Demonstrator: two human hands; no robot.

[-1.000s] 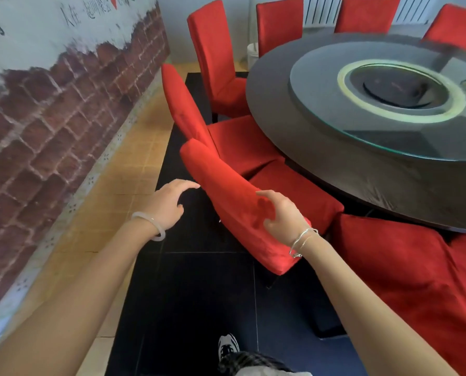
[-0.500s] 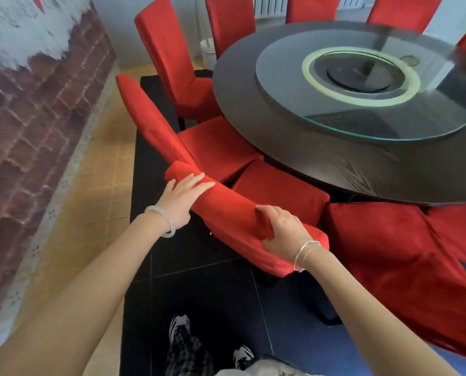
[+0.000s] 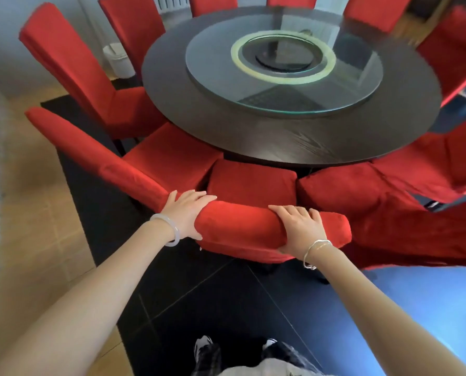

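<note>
Left hand [image 3: 184, 213] now grips the chair back [image 3: 242, 226] (right hand [image 3: 299, 229] too).

Dark floor [image 3: 199, 299] behind the chair back [image 3: 242, 226] lies open. The left chair [image 3: 96, 158] and the right chair [image 3: 362, 196] crowd just beside it; the round bench [image 3: 294, 139] closes off the front.
</note>
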